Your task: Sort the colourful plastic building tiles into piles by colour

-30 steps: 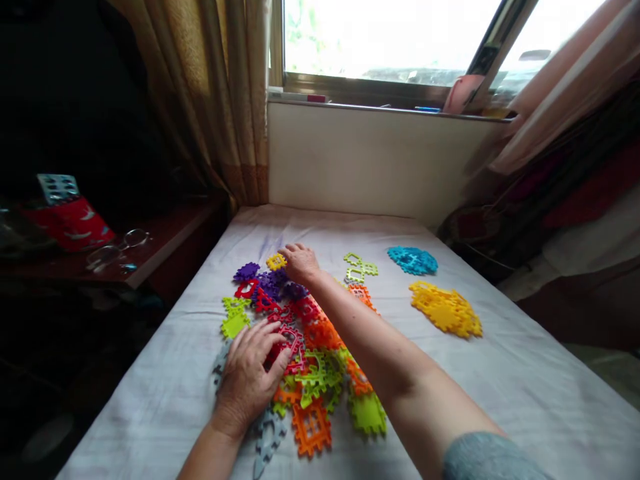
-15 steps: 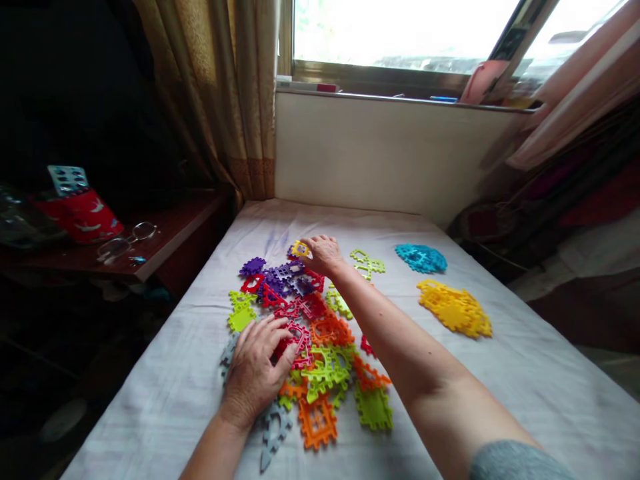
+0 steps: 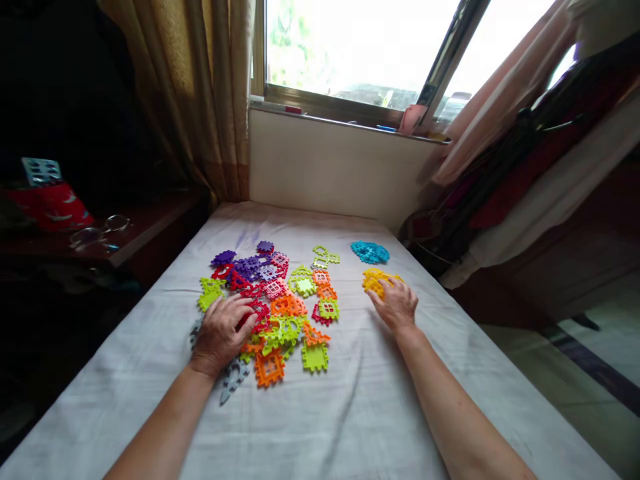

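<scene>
A mixed heap of flat interlocking plastic pieces lies on the cloth-covered surface. Purple pieces are at its back, red pieces in the middle, an orange piece and a grey piece at the front. My left hand rests on the heap's left side, fingers apart, over red pieces. My right hand is at the yellow pile, its fingers over the front of it; whether it holds a piece is hidden. Behind that sits a blue pile.
At the left, a dark side table bears a red container and eyeglasses. A curtain and a window sill are at the back. Clothes hang at the right.
My right hand has moved from the back of the heap, where a yellow piece was at its fingers, to the yellow pile. My left hand stays on the heap. The view has shifted right.
</scene>
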The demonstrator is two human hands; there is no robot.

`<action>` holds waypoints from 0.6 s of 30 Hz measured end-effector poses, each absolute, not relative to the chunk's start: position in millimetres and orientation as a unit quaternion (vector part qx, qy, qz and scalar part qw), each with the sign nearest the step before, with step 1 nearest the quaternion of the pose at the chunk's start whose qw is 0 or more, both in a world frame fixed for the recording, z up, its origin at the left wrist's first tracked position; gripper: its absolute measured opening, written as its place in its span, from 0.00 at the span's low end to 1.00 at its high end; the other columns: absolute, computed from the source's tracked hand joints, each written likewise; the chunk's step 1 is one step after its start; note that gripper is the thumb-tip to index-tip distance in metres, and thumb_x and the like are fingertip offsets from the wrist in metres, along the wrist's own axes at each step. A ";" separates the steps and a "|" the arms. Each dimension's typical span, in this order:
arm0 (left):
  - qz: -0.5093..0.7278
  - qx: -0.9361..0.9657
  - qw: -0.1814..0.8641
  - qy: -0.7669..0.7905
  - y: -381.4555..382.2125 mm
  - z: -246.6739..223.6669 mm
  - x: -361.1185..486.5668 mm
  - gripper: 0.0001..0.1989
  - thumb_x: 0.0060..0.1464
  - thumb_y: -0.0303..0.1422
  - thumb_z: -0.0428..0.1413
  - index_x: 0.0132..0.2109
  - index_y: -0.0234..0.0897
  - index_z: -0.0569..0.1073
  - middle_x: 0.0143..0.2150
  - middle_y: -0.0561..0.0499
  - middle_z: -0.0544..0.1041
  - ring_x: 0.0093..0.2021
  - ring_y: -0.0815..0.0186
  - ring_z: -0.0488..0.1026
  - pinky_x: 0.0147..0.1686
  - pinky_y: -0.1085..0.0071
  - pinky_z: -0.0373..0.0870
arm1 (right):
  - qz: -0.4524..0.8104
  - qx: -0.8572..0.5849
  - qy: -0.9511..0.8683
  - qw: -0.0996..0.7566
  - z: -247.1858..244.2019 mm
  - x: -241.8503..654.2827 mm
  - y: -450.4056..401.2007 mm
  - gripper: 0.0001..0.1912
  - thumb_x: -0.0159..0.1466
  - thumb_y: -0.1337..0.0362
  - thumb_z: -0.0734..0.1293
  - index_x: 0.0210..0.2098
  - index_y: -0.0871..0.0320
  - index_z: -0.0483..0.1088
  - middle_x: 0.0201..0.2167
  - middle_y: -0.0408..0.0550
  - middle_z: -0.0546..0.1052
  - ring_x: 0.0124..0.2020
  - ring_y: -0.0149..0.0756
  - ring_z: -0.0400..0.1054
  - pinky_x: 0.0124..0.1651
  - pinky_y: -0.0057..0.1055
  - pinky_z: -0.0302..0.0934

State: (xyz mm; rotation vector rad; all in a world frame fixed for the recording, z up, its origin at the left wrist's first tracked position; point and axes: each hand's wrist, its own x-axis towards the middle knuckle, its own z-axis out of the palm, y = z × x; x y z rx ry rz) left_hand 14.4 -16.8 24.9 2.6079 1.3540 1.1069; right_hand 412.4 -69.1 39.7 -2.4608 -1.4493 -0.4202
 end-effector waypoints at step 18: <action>0.129 0.827 0.029 0.546 -46.5 40.5 -41.2 0.32 0.59 0.53 0.48 0.65 0.45 0.66 0.69 0.43 0.63 0.70 0.49 0.55 0.66 0.41 0.48 | 0.116 -0.607 -0.783 0.065 37.2 272.0 -108.7 0.49 0.55 0.39 0.70 0.70 0.49 0.55 0.73 0.60 0.48 0.73 0.55 0.40 0.69 0.58 0.37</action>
